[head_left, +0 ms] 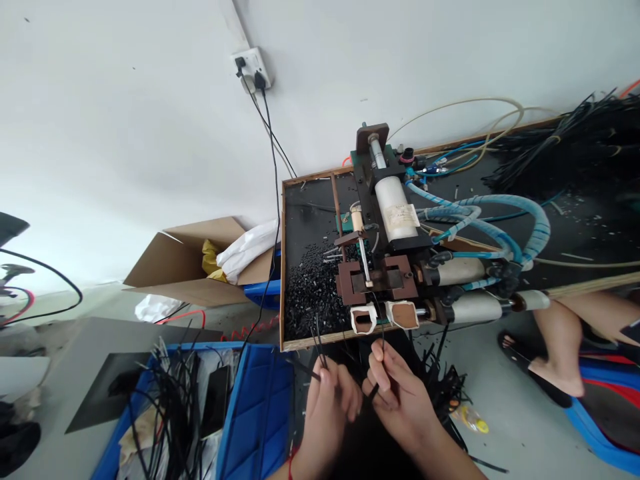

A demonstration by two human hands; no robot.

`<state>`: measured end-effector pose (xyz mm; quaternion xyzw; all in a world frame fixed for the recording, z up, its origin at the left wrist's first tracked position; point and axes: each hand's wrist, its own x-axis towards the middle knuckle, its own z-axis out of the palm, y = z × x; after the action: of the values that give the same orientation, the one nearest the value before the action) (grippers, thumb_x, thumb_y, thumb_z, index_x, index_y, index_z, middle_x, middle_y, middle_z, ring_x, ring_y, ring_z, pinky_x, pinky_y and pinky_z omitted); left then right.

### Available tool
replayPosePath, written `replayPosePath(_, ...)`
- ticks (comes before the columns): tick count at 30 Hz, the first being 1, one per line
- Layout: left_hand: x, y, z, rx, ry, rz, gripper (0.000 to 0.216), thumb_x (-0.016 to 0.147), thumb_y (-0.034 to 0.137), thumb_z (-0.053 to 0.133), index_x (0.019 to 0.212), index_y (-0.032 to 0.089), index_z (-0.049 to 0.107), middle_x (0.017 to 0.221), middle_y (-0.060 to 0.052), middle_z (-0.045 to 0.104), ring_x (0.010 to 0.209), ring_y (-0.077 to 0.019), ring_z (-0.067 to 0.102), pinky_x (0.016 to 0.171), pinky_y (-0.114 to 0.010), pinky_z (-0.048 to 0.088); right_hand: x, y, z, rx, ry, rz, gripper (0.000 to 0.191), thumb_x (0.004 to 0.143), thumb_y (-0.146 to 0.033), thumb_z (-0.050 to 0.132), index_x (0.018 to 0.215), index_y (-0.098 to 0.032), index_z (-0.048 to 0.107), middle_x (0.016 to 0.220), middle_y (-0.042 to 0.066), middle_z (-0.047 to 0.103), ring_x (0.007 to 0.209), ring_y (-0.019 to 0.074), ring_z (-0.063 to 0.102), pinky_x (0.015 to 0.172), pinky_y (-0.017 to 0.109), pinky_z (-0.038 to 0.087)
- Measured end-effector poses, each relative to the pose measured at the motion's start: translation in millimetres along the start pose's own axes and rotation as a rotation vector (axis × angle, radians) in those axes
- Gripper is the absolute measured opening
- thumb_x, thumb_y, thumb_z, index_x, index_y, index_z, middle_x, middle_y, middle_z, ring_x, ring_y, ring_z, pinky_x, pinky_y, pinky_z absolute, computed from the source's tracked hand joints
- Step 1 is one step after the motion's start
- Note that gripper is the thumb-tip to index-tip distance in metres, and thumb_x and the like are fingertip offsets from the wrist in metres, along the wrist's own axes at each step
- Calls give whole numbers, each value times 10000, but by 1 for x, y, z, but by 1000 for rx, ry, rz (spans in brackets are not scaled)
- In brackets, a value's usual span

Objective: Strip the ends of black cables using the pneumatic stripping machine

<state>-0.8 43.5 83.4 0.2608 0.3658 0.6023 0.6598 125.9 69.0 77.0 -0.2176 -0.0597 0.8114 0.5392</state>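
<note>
Two bare hands, both ours, seen in the head view at the front edge of a workbench.

Item: our left hand [327, 393], thumb and fingers closed in a narrow pinch on a few thin black strips [317, 337]. Their free ends point up and overlap the front edge of a shallow wooden-rimmed tray [307, 345].

Item: our right hand [393, 390], likewise pinched narrow, holding a single black strip [383, 335] upright between thumb and forefinger. Its upper end stands at the gap between two white-edged pads [403, 315]; we cannot tell whether it touches either. A dark piece [373, 392] shows at the curled lower fingers; whether it belongs to the same strip, we cannot tell.

Item: one bench machine, directly beyond our hands, with a white cylinder [395, 207], brown metal blocks [404, 277] and blue-wrapped hoses [537, 230] looping off to the right of the view.

Item: a heap of small black bits [313, 293], loose in the tray, left of the machine.

Item: one large bundle of black strips [565, 143], on the bench at far right.

Item: one blue crate [260, 413], lower left, containing further long strips [170, 407].

Item: one open cardboard box [160, 257], behind the crate.

Item: a co-worker's sandalled foot [557, 377], on the right, well apart from our hands.
</note>
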Motion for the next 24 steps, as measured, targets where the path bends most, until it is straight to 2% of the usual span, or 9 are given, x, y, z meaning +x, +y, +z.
replayPosePath(4, -6, 0, -2, -51, -24, -79, 425, 1043, 558, 643, 794, 246, 498, 565, 101, 380, 480, -102, 259, 551, -256, 358, 1, -1, 1, 37, -31, 27, 325, 907, -407, 864, 880, -219, 601, 529, -131, 435, 407, 46, 89, 452, 184, 264)
replayPosePath(9, -11, 1, -7, -96, -22, -157, 370, 968, 538, 775, 837, 249, 583, 651, 77, 360, 586, -131, 342, 639, -281, 410, 0, -1, 3, 52, -38, 23, 310, 915, -387, 855, 879, -219, 597, 537, -128, 445, 409, 44, 98, 473, 180, 281)
replayPosePath(14, -9, -2, -14, -140, -60, -150, 373, 1006, 553, 714, 849, 257, 549, 616, 87, 318, 547, -129, 294, 627, -299, 380, -4, -1, 3, 100, -37, -20, 273, 920, -365, 846, 878, -218, 620, 539, -118, 459, 421, 56, 107, 484, 188, 286)
replayPosePath(18, -5, -1, -10, -194, -109, -124, 290, 1042, 537, 656, 960, 282, 545, 574, 119, 279, 520, -127, 193, 581, -272, 321, -1, -1, 6, 116, -32, -3, 256, 907, -340, 868, 857, -206, 657, 512, -120, 474, 415, 58, 102, 488, 199, 319)
replayPosePath(22, -4, 4, -6, -240, -137, -152, 339, 1083, 572, 543, 938, 267, 570, 577, 111, 248, 530, -136, 160, 583, -274, 306, 5, -1, 9, 131, -32, 14, 227, 905, -321, 873, 860, -197, 688, 503, -119, 489, 406, 53, 103, 472, 193, 317)
replayPosePath(24, -5, 5, -8, -264, -134, -157, 301, 1076, 538, 579, 944, 269, 602, 584, 105, 252, 533, -138, 160, 591, -280, 306, 7, -1, 9, 126, -28, 15, 230, 904, -319, 873, 860, -198, 682, 507, -118, 493, 406, 52, 101, 474, 194, 323)
